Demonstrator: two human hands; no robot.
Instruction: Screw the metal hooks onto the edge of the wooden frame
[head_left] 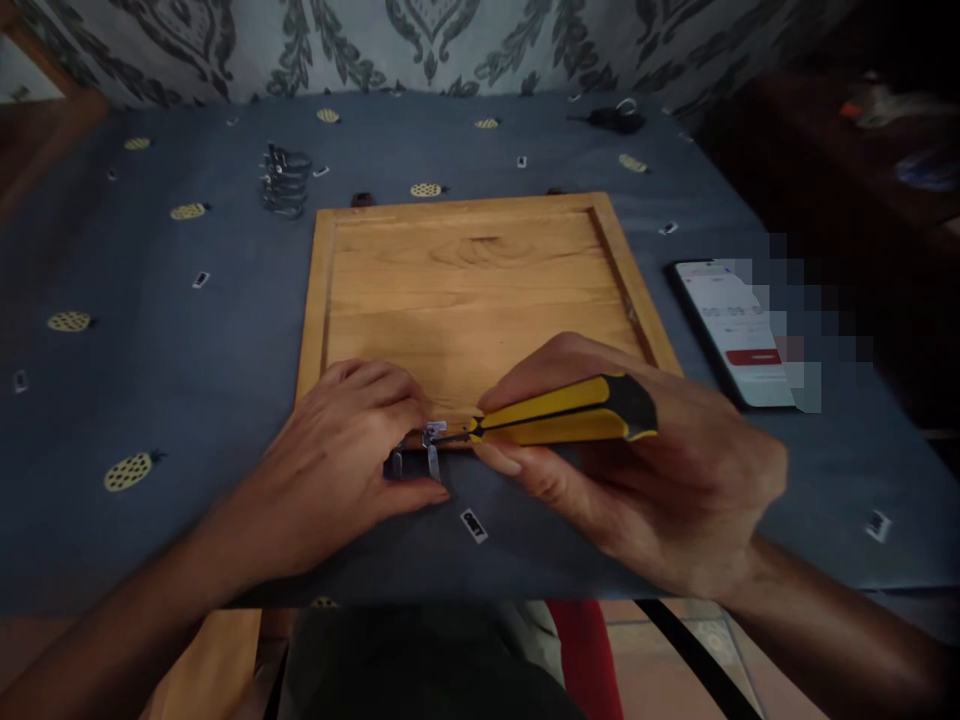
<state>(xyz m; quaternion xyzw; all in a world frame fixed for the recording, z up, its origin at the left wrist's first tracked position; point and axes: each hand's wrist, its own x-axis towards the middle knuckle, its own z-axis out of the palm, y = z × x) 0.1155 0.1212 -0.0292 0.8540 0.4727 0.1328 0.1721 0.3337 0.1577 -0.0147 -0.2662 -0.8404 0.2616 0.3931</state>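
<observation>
Dark cloth [405, 665] over the lap, cut off below. Left hand [341, 440] curls at the near edge, fingertips hidden: can't tell if it's gripping. Beside it, a shiny curved metal piece [433, 458] on the grained, framed wooden board [465, 310]. Chunky yellow-black screwdriver [555, 412] meets it, tip unclear, pinched by the right hand [675, 490]. Flat phone [731, 335], partly pixelated.

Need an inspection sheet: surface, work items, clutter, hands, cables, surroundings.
Surface: dark blue pineapple-print cloth.
Work items: rectangular wooden panel with raised border, lying flat; yellow-and-black screwdriver, tip at small silvery metal fitting by panel's near edge.
Clutter: black smartphone with lit screen, right; cluster of curved metal pieces, back left; dark ringed object, back right, unidentified.
Hands: left hand at fitting; right hand grips screwdriver.
Cables: none identifiable.
Surroundings: grey leaf-patterned backdrop; tiled floor.
</observation>
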